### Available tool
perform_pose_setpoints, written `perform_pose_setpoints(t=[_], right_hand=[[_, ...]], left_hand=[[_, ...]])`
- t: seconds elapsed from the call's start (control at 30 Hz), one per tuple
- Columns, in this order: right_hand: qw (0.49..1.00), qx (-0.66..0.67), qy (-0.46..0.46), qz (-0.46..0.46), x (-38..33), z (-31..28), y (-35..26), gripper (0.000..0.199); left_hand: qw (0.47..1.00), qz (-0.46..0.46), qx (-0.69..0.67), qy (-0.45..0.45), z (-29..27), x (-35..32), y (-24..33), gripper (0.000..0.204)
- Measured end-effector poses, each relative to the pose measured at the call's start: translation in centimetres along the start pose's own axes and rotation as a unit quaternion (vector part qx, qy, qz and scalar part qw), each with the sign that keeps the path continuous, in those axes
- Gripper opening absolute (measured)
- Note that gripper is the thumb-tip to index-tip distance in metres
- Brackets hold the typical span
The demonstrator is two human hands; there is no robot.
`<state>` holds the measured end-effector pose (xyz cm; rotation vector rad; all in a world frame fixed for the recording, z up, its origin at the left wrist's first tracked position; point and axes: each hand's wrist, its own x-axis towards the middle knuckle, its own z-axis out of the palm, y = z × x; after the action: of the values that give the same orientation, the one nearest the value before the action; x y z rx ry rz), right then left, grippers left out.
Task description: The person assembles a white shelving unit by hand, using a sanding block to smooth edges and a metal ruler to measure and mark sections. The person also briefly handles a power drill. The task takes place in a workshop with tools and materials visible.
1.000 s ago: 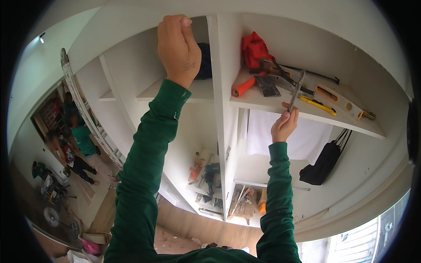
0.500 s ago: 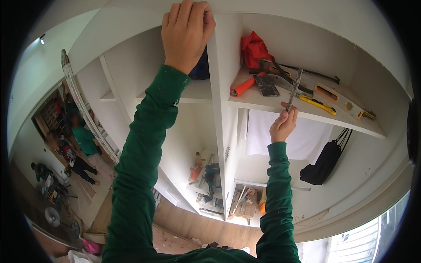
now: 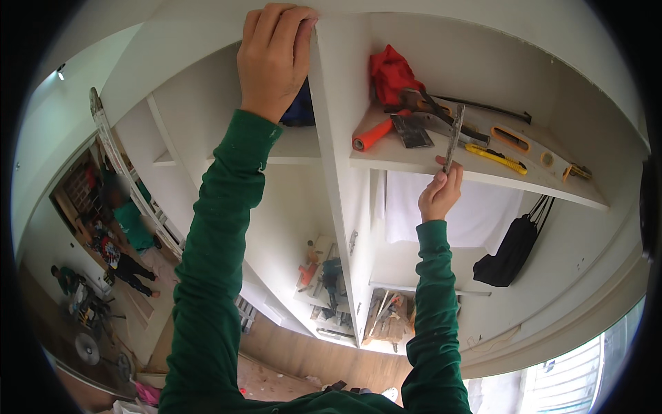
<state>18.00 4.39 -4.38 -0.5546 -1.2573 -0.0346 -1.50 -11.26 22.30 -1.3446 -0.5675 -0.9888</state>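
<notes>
I am reaching up with my left hand [image 3: 272, 58], its grip curling over the top front edge of the white upright panel [image 3: 338, 138] that divides the wardrobe, fingers [image 3: 276, 21] together and clamped on that edge near the ceiling. My right hand [image 3: 438, 196] is holding a thin flat metal blade [image 3: 453, 138], pinching its lower end between thumb and fingertips, so that grip is closed on the blade. The blade is standing nearly upright, leaning against the front lip of the white shelf [image 3: 483, 176] just right of the panel. On that shelf I am seeing a red cloth [image 3: 389, 69] bunched at the back, an orange-handled tool [image 3: 372, 134] lying at the left end, a flat grey scraper [image 3: 412, 131] beside it, a yellow utility knife [image 3: 495, 157] and a long spirit level [image 3: 531, 148] running toward the right. Behind my left wrist a dark blue object [image 3: 300, 107] is sitting in the neighbouring compartment. A black bag [image 3: 507, 252] is hanging below the shelf, well apart from my hands. Far below, another person in a green top [image 3: 127, 221] is standing by a ladder [image 3: 131, 186].
</notes>
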Motion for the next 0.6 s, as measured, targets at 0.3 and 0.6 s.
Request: perform_pose_setpoints(t=[0.3,0.6], right_hand=[[1.000,-0.001,0.012,-0.010,-0.1,0.2,0.3,0.049],[1.000,0.012,0.002,0.024,-0.3,0.1,0.2,0.034]], left_hand=[[0.986,-0.014,0.157,-0.050,0.8,0.5,1.0,0.022],[0.922,-0.337,-0.140,0.129,-1.1,-3.1,2.8,0.030]])
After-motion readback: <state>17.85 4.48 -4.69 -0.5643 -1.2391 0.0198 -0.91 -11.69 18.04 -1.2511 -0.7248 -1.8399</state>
